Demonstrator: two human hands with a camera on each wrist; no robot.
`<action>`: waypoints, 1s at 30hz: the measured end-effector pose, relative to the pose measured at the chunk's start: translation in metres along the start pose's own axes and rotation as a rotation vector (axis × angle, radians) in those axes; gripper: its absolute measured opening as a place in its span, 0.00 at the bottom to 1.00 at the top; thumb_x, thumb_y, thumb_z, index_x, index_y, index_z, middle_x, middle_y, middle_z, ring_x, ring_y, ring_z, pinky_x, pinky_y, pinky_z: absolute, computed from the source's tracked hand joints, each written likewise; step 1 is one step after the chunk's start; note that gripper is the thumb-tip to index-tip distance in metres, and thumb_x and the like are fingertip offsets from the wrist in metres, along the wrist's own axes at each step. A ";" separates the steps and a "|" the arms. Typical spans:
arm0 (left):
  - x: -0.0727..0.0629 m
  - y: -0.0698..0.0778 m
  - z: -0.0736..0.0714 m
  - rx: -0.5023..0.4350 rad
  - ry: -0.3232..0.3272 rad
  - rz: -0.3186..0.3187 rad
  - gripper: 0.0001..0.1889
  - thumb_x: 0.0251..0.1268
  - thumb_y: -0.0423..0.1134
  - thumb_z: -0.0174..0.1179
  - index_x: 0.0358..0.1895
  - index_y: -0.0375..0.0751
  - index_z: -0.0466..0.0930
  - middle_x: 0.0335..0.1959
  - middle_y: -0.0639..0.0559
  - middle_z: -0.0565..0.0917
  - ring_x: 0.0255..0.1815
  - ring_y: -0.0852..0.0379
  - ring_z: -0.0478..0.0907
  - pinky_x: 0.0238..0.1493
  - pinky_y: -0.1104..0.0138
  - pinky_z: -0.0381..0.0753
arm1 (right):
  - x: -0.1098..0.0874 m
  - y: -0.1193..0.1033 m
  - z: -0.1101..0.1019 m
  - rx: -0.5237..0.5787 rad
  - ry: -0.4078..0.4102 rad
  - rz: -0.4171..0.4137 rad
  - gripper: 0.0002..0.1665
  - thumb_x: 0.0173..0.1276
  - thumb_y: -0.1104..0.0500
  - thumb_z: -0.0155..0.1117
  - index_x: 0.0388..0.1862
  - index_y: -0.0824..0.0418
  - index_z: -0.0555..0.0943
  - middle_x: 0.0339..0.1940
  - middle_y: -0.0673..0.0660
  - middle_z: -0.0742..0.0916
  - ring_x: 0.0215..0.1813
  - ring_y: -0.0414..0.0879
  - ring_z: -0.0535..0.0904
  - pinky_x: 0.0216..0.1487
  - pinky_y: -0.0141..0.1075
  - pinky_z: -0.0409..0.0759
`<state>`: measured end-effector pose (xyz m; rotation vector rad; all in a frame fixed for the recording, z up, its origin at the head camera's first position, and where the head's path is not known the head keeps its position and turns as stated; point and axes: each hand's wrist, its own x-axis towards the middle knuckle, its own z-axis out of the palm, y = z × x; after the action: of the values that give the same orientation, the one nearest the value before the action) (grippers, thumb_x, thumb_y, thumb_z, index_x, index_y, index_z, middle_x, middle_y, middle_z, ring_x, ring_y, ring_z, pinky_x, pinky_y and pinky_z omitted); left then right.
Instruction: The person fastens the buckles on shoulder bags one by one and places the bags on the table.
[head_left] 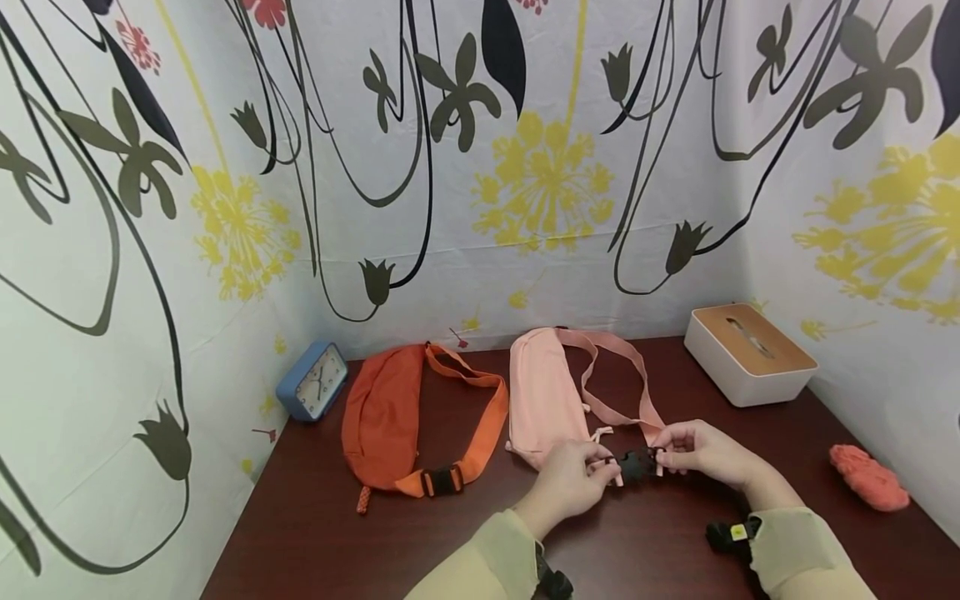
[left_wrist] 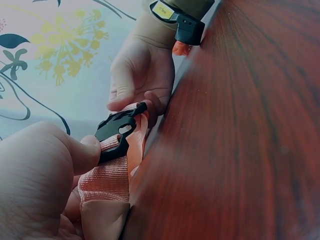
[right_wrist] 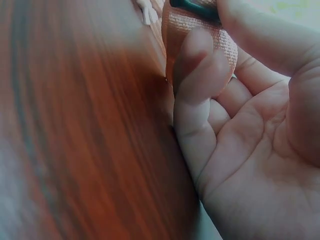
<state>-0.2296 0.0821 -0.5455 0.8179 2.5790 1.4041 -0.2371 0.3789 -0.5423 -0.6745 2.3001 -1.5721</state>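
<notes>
A pink waist bag [head_left: 543, 392] lies on the table, its strap [head_left: 628, 354] looping out to the right. At the strap's near end, a black side-release buckle [head_left: 634, 467] spans the gap between both hands. My left hand [head_left: 572, 479] pinches the buckle's left end, thumb on its edge beside the ribbed pink webbing [left_wrist: 105, 180] in the left wrist view. From the other side, my right hand [head_left: 701, 454] grips the right end. In the right wrist view the right thumb presses by the black plastic [right_wrist: 195, 9] and the fingertips touch the webbing.
To the left lies an orange waist bag [head_left: 386, 417] with its black buckle [head_left: 442, 480] fastened. A blue clock [head_left: 313, 382] stands behind it. A tissue box [head_left: 750, 358] sits at the back right, and a coral bundle [head_left: 870, 477] near the right edge. Patterned cloth [head_left: 450, 183] surrounds the table.
</notes>
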 end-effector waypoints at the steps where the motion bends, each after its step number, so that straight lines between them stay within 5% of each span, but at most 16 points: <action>1: 0.000 0.000 0.000 0.000 0.000 -0.001 0.07 0.75 0.43 0.72 0.45 0.44 0.93 0.26 0.67 0.80 0.22 0.76 0.68 0.28 0.79 0.70 | 0.001 -0.001 0.001 -0.004 -0.002 0.006 0.05 0.79 0.67 0.66 0.45 0.70 0.85 0.31 0.53 0.92 0.29 0.43 0.82 0.30 0.36 0.82; 22: 0.000 0.002 0.000 0.052 0.014 0.039 0.06 0.75 0.43 0.72 0.43 0.45 0.93 0.25 0.68 0.80 0.24 0.78 0.68 0.30 0.81 0.70 | 0.002 -0.003 0.001 -0.025 -0.047 -0.008 0.05 0.78 0.68 0.67 0.46 0.70 0.88 0.30 0.65 0.92 0.28 0.32 0.80 0.28 0.35 0.81; 30: -0.001 0.002 0.000 0.107 0.012 0.061 0.05 0.75 0.44 0.72 0.42 0.48 0.93 0.24 0.69 0.79 0.25 0.77 0.67 0.30 0.80 0.68 | 0.004 -0.002 0.004 -0.073 -0.043 0.009 0.05 0.76 0.67 0.70 0.45 0.66 0.91 0.30 0.53 0.93 0.29 0.30 0.80 0.29 0.33 0.81</action>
<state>-0.2281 0.0823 -0.5438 0.9124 2.6794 1.2997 -0.2385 0.3731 -0.5418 -0.7074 2.3358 -1.4618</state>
